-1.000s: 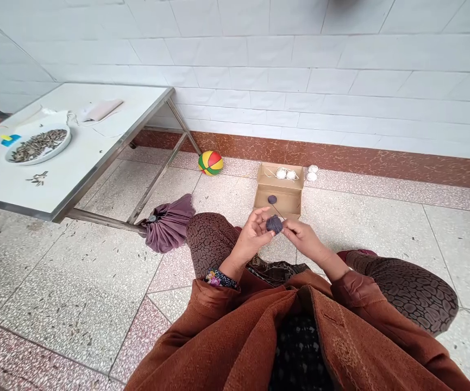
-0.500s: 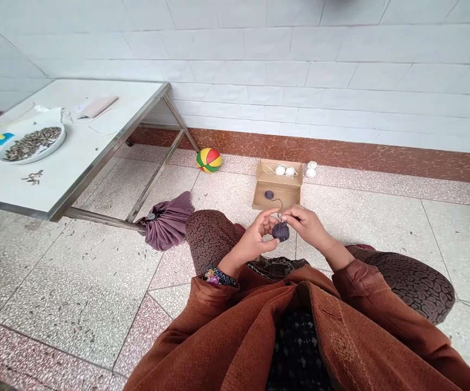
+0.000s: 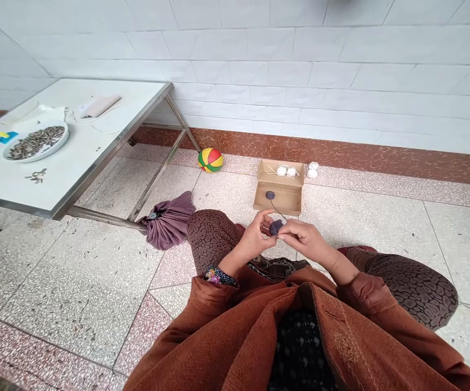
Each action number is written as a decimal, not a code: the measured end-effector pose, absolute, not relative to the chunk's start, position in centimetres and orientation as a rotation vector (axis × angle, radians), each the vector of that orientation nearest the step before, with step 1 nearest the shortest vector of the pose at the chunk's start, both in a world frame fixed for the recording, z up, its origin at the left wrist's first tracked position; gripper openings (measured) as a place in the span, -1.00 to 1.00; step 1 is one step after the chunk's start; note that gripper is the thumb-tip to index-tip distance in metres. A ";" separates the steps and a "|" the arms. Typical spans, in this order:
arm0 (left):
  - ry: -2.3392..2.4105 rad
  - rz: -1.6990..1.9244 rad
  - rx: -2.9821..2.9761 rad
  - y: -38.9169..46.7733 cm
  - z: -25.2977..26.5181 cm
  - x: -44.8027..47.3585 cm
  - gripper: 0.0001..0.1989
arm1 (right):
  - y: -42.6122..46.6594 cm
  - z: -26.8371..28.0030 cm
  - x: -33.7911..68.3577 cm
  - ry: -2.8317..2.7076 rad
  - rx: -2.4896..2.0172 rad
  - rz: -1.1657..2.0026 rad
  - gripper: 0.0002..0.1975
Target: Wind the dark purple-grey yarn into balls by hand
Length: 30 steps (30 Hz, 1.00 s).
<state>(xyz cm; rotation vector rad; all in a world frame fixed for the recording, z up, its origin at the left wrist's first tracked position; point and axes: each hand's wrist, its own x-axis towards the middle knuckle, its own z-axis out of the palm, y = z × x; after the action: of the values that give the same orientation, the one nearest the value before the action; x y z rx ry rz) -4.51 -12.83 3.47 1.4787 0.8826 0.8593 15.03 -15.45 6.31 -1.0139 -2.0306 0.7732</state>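
My left hand (image 3: pixel 259 233) holds a small dark purple ball of yarn (image 3: pixel 275 227) between its thumb and fingers. Close against the ball's right side, my right hand (image 3: pixel 303 238) pinches the yarn strand with thumb and forefinger. The strand (image 3: pixel 277 207) runs from the hands to a second dark yarn ball (image 3: pixel 270 195), which lies in an open cardboard box (image 3: pixel 277 205) on the floor. Two white yarn balls (image 3: pixel 286 170) rest in the box's raised lid part, with a loose white thread around them.
Right of the box, two more white balls (image 3: pixel 312 169) sit on the floor. A striped ball (image 3: pixel 211 160) lies near the wall. At left stand a purple cloth bag (image 3: pixel 168 220) and a metal-framed table (image 3: pixel 83 174) bearing a plate of seeds (image 3: pixel 66 142).
My right hand has moved from above the yarn ball down to its lower right side. The ball has tilted and shifted slightly up and left; the strand now stretches straighter.
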 end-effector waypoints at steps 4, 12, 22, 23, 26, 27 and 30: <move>0.638 0.761 1.433 -13.3 4.5 -4.7 -0.30 | -13.8 5.8 15.7 -1.900 -1.149 0.731 -0.74; 0.833 0.969 1.218 -12.3 3.8 -5.3 -0.28 | -16.9 2.6 13.7 -2.129 -1.090 0.793 -0.63; 0.673 0.798 1.401 -13.2 4.3 -5.0 -0.28 | -13.9 5.7 15.7 -1.958 -1.157 0.682 -0.69; 0.632 0.794 1.372 -13.2 4.6 -5.1 -0.28 | -13.7 5.3 15.7 -1.927 -1.183 0.688 -0.68; 0.599 0.867 1.269 -13.1 4.9 -5.2 -0.31 | -14.3 3.5 15.1 -1.900 -1.229 0.691 -0.65; 0.624 0.904 1.246 -13.0 4.9 -5.2 -0.32 | -14.8 3.0 14.7 -1.927 -1.227 0.687 -0.64; 0.768 0.995 1.245 -12.8 4.4 -5.1 -0.33 | -16.5 2.5 13.8 -2.091 -1.146 0.688 -0.63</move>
<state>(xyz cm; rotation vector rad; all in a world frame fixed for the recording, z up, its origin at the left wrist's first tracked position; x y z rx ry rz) -5.12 -12.76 4.45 1.2450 0.7684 0.9946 13.84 -16.47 2.48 -1.1461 -2.0914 0.6879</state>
